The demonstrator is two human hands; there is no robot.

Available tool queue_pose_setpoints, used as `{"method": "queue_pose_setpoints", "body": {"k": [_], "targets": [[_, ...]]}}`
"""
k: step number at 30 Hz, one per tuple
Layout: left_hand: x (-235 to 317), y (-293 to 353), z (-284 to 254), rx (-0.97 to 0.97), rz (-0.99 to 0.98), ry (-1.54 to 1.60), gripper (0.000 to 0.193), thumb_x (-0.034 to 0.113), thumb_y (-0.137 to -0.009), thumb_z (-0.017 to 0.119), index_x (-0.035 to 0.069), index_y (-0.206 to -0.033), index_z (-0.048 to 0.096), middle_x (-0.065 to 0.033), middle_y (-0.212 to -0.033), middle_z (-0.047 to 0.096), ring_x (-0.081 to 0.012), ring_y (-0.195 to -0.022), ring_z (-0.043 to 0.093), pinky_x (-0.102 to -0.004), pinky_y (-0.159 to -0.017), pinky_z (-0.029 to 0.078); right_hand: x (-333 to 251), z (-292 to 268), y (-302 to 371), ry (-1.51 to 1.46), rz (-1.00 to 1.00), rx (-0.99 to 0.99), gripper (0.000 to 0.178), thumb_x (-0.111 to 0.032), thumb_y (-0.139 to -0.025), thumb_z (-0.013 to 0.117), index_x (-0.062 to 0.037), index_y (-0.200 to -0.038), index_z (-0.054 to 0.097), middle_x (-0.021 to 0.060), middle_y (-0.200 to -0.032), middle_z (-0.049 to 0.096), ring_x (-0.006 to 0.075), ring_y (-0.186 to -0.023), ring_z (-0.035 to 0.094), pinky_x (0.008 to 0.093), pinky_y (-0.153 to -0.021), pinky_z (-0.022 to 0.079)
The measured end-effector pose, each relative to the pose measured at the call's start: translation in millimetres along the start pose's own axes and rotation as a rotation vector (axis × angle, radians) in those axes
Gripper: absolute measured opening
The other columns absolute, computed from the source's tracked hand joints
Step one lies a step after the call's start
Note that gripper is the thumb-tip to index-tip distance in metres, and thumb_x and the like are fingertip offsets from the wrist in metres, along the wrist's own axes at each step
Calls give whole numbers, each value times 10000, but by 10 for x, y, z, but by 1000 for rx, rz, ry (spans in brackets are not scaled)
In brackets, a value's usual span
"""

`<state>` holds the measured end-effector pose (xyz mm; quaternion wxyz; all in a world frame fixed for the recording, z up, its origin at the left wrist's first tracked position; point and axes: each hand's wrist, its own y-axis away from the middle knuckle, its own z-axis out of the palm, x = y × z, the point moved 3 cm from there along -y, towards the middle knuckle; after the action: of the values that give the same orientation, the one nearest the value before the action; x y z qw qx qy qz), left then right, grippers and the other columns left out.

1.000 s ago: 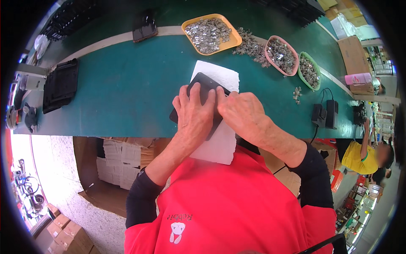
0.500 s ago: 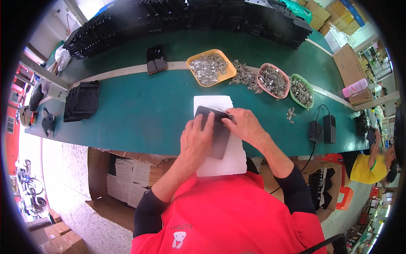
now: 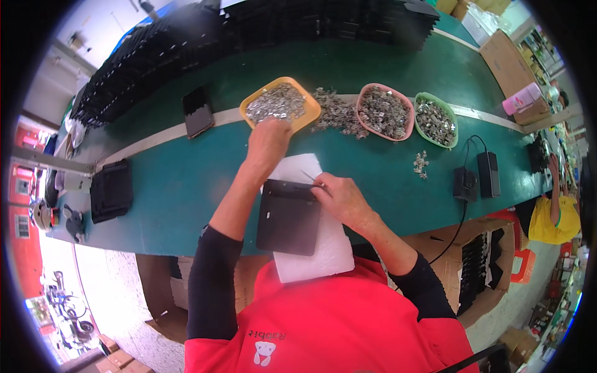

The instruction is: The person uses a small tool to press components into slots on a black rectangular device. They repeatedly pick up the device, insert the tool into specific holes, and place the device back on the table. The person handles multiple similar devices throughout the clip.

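Note:
My left hand (image 3: 270,142) reaches over the near edge of a yellow tray (image 3: 316,110) that holds small shiny metal pieces (image 3: 277,102). Its fingers curl downward, and whatever they pinch is hidden. A flat black plastic panel (image 3: 289,221) lies tilted on a white foam block (image 3: 334,252) in front of me, with a small pale spot on its face. At the panel's upper right corner, my right hand (image 3: 344,200) is closed around a thin pointed metal tool (image 3: 309,177) whose tip points away to the upper left.
Loose metal pieces (image 3: 337,112) lie between the tray and a pink bowl (image 3: 411,118); a green bowl (image 3: 456,127) stands beside it. Black adapters (image 3: 489,174) with cords sit right. Black parts (image 3: 112,193) are stacked left, with long rows (image 3: 280,31) behind. Cardboard boxes (image 3: 491,267) stand below the table edge.
My left hand has left the panel and moved up and away to the yellow tray. The panel now lies lower and further left on the foam; the right hand remains at its corner.

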<state>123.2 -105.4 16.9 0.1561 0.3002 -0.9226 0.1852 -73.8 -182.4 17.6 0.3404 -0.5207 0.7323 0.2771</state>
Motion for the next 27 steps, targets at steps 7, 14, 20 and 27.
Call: {"method": "queue_pose_setpoints", "body": {"k": [7, 14, 20, 27], "targets": [[-55, -150, -153, -232, 6, 87, 150, 141, -799, 641, 3, -835, 688, -213, -753, 627, -338, -680, 649, -404, -614, 472, 3, 22, -25, -52, -27, 12, 206, -239, -853, 624, -36, -883, 618, 225, -822, 651, 431, -810, 634, 511, -729, 507], [17, -323, -13, -209, 110, -57, 173, 112, -803, 640, -51, -751, 667, -253, -687, 604, -413, -638, 613, -475, -604, 456, 84, 59, -27, 1, 30, 13, 215, -217, -826, 604, -17, -891, 651, 234, -878, 675, 418, -859, 657, 520, -769, 530], [49, -257, 22, -19, 174, -25, 123, 41, -828, 583, -67, -811, 639, -246, -802, 626, -392, -757, 615, -463, -687, 468, -18, -62, 46, -70, 88, 35, 193, -188, -820, 600, -9, -879, 645, 233, -863, 675, 429, -857, 654, 532, -769, 519], [-268, -45, -201, 213, 79, 83, 61, 36, -810, 622, -23, -820, 632, -173, -745, 598, -309, -693, 583, -405, -645, 457, 67, 164, -54, 125, -112, 55, 210, -246, -840, 593, -44, -859, 645, 207, -801, 661, 420, -799, 652, 502, -743, 525]]}}
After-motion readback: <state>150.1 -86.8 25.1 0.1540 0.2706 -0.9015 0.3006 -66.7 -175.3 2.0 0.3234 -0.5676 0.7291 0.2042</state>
